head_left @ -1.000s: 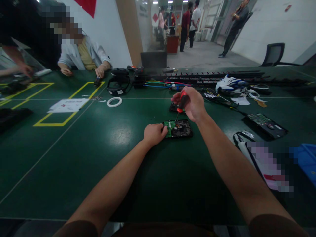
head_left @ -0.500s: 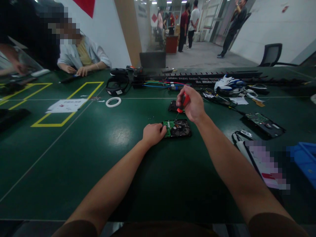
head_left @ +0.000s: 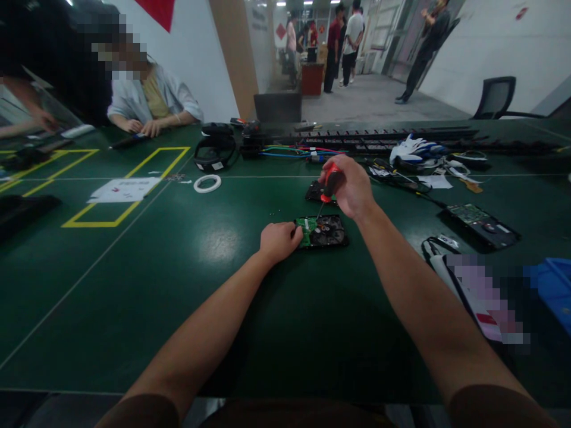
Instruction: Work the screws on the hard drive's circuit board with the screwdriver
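A hard drive (head_left: 332, 232) lies on the green table with its green circuit board facing up. My left hand (head_left: 280, 241) grips the drive's left end, thumb on the board's edge and the other fingers curled out of sight. In my right hand (head_left: 352, 185), fingers wrapped round its handle, is a red and black screwdriver (head_left: 329, 184). It leans over the drive, and its thin shaft points down to the board's inner edge; whether the tip sits in a screw is too small to tell. Behind it lies a second hard drive (head_left: 314, 191), partly covered by my right hand.
Another hard drive (head_left: 484, 226) lies at the right, near a blue bin (head_left: 555, 291). White and blue gloves (head_left: 413, 151), cables and long black rails (head_left: 357, 138) line the back. A roll of white tape (head_left: 207, 183) is at left; a seated person (head_left: 154, 101) works beyond it.
The view has shifted slightly, moving the whole scene a little to the right. Both hands keep their places on the hard drive and the screwdriver.
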A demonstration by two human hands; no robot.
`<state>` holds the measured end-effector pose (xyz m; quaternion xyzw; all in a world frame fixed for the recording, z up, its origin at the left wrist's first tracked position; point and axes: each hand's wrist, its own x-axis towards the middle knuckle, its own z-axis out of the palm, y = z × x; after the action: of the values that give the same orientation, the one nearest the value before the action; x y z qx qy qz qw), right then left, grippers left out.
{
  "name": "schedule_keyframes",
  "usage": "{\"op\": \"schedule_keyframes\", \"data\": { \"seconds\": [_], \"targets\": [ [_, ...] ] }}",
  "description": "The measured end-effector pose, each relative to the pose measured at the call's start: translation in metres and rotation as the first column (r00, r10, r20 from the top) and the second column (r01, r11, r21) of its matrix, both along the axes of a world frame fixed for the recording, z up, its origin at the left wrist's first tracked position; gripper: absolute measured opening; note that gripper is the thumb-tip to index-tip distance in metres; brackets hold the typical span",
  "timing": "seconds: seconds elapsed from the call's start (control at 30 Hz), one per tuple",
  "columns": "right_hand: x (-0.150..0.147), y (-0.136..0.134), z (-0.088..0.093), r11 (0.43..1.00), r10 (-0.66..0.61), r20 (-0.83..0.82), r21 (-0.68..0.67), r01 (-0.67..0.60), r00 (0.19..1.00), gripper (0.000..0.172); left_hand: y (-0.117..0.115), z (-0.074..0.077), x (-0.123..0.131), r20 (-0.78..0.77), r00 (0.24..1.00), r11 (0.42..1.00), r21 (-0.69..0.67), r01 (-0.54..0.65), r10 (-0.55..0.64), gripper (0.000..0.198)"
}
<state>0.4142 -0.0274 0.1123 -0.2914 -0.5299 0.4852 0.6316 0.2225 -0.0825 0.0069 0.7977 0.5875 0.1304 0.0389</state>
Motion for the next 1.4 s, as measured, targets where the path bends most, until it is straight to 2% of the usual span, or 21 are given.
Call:
{"op": "schedule_keyframes", "data": {
  "seconds": [0.13, 0.3, 0.43, 0.6, 0.77, 0.87, 1.03, 1.13, 1.23, 1.4],
  "targets": [
    [-0.001, -0.003, 0.001, 0.997, 0.05, -0.074, -0.055, -0.054, 0.996, 0.04, 0.0, 0.0, 0.0, 0.003, 1.0, 1.0, 0.005, 0.003, -0.003, 0.049],
    [0.004, -0.004, 0.004, 0.994, 0.065, -0.038, -0.085, -0.068, 0.997, 0.045, -0.001, 0.002, 0.0, 0.008, 1.0, 1.0, 0.001, 0.005, -0.005, 0.05],
    [0.006, -0.002, 0.003, 0.997, 0.011, -0.037, -0.073, -0.014, 0.999, 0.051, -0.001, 0.004, 0.0, 0.008, 1.0, 1.0, -0.013, 0.004, -0.003, 0.049],
    [0.003, 0.002, 0.001, 0.998, -0.041, 0.012, -0.043, 0.041, 0.999, 0.045, -0.002, 0.006, 0.0, 0.008, 1.0, 1.0, -0.024, 0.0, 0.0, 0.048],
    [0.001, -0.002, 0.001, 0.998, 0.017, -0.08, -0.059, -0.022, 0.997, 0.04, -0.002, 0.006, 0.001, 0.012, 1.0, 1.0, -0.029, 0.005, -0.005, 0.049],
    [0.002, -0.006, 0.001, 0.999, 0.033, -0.054, -0.02, -0.035, 0.998, 0.038, -0.002, 0.007, 0.0, 0.015, 1.0, 1.0, -0.028, 0.01, -0.01, 0.049],
    [0.005, -0.012, 0.0, 0.998, -0.056, -0.02, -0.03, 0.055, 0.998, 0.045, -0.002, 0.007, 0.0, 0.019, 1.0, 0.999, -0.029, 0.012, -0.011, 0.048],
    [0.006, -0.014, 0.001, 0.997, -0.043, -0.034, -0.064, 0.041, 0.999, 0.051, -0.001, 0.008, 0.001, 0.02, 1.0, 0.999, -0.035, 0.013, -0.013, 0.047],
    [0.007, -0.015, 0.004, 0.997, -0.005, -0.063, -0.075, 0.001, 0.998, 0.044, -0.001, 0.009, 0.001, 0.021, 1.0, 0.999, -0.039, 0.021, -0.02, 0.047],
    [0.01, -0.015, 0.007, 0.993, -0.021, -0.055, -0.119, 0.014, 0.998, 0.037, 0.002, 0.009, 0.002, 0.027, 0.999, 0.999, -0.044, 0.032, -0.031, 0.046]
  ]
}}
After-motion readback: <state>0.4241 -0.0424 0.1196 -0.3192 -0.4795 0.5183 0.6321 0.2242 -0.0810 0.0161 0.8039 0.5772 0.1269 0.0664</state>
